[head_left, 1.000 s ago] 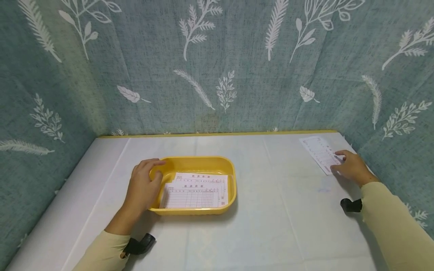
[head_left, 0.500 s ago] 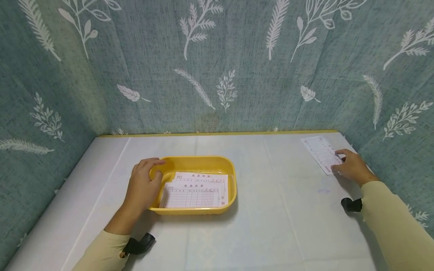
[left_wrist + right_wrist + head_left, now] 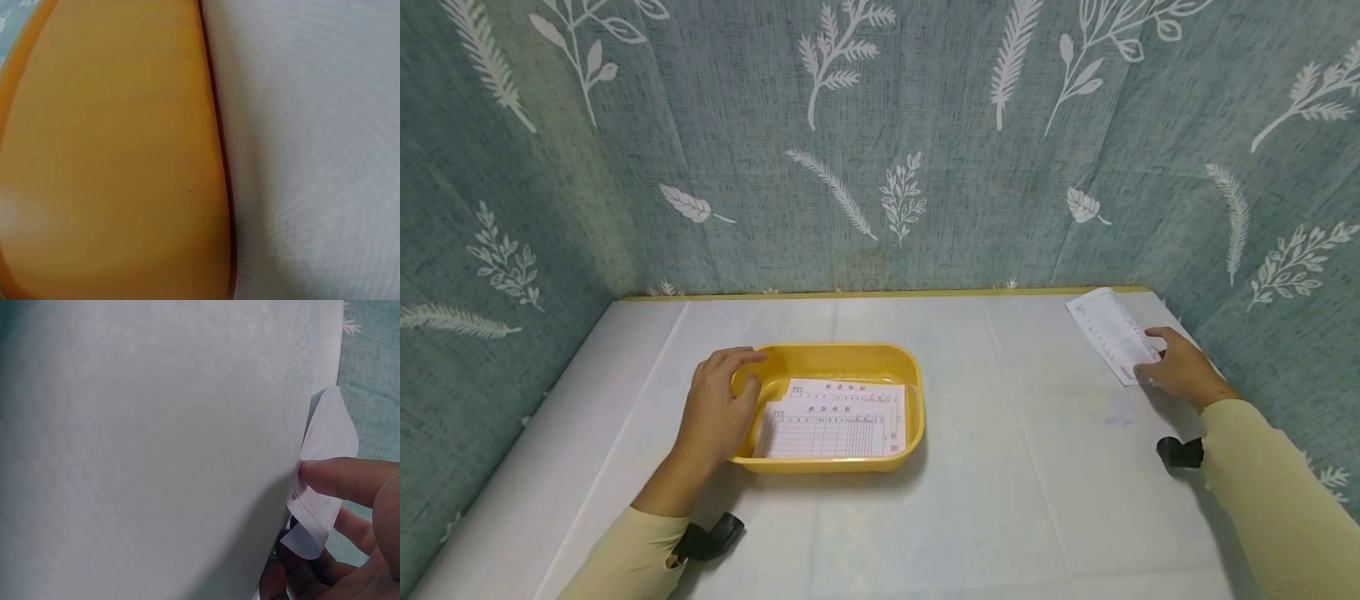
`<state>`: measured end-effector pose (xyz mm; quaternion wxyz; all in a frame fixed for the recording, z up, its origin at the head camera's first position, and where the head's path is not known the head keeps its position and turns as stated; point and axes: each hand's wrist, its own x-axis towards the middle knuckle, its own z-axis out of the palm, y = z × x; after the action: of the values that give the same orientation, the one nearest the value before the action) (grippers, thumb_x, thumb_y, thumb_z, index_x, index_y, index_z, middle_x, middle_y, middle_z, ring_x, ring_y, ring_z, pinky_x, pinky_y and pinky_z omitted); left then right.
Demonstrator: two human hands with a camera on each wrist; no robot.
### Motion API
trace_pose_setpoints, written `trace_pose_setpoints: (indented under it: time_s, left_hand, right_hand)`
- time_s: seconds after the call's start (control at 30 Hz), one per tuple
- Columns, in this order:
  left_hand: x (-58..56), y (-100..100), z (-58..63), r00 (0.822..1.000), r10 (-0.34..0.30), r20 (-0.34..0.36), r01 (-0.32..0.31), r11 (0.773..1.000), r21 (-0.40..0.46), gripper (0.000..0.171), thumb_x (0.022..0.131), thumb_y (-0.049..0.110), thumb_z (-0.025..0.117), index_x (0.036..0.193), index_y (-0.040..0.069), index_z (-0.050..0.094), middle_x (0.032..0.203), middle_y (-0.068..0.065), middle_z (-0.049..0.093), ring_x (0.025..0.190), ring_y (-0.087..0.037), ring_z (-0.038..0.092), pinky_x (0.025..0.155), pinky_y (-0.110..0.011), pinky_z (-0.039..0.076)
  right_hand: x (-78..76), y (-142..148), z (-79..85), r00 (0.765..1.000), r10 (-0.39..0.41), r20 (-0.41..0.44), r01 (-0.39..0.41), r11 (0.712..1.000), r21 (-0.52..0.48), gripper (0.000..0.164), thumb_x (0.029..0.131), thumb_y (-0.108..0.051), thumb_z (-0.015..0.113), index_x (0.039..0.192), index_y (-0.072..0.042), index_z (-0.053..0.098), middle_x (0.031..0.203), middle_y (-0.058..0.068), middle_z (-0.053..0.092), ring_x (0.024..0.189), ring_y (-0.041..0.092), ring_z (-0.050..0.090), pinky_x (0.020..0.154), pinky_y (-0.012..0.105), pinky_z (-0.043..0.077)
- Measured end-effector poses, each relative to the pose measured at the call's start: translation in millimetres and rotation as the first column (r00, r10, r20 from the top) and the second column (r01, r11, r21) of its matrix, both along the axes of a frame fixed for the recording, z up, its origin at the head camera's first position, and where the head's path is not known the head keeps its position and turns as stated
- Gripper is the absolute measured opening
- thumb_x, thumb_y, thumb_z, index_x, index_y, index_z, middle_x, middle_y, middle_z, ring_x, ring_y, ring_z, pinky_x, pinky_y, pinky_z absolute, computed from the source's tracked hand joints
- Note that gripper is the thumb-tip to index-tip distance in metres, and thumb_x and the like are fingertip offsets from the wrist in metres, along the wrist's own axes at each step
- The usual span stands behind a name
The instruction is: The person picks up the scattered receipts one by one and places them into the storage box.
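At the left end of a yellow plastic basket [image 3: 827, 465], my left hand [image 3: 718, 408] lies over the rim, its thumb and fingers loosely bent above the inside. The left wrist view shows only the basket's outer wall [image 3: 119, 150] and the cloth, with no fingers. Inside the basket lie printed receipt slips [image 3: 827, 435], overlapping, their ruled columns facing up. At the far right my right hand [image 3: 1180, 367] pinches the near end of another receipt slip [image 3: 1108, 329]. Its thumb lies on the printed face in the right wrist view, and the slip [image 3: 328, 434] bends there.
A white cloth [image 3: 985, 500] covers the table. Green leaf-patterned fabric [image 3: 865, 167] rises at the back and both sides, close beyond the right hand. Black wrist straps [image 3: 707, 542] stick out below the sleeves.
The slip at the right has bent, its far end rising and its surface curling under the right hand. The left hand and basket stay in place.
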<state>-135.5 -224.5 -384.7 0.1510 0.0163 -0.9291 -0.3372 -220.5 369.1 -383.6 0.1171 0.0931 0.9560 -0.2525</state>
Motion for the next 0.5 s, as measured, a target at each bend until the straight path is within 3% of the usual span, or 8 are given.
trace_pose_setpoints:
  time_s: [0.23,0.5]
  left_hand:
    - [0.9,-0.6,-1.0,1.0,-0.001,0.007,0.001,1.0,0.001,0.033,0.097,0.011,0.049,0.125,0.006,0.067,0.14,-0.017,0.054,0.131,-0.04,0.044,0.111,-0.061,0.035]
    - [-0.9,-0.7,0.7,1.0,-0.008,-0.011,0.008,1.0,-0.003,0.033,0.097,0.012,0.048,0.124,0.006,0.067,0.139,-0.017,0.055,0.129,-0.04,0.045,0.11,-0.06,0.036]
  right_hand:
    - [0.3,-0.2,-0.2,0.997,-0.019,0.069,0.02,1.0,-0.011,0.087,0.093,-0.017,0.062,0.154,0.01,0.005,0.148,0.047,0.019,0.131,0.062,0.029,0.106,0.074,0.03]
    - [0.9,1.2,-0.2,0.999,-0.013,0.031,0.013,1.0,0.003,0.081,0.093,-0.012,0.056,0.154,0.01,0.006,0.149,0.044,0.021,0.128,0.061,0.032,0.105,0.074,0.031]
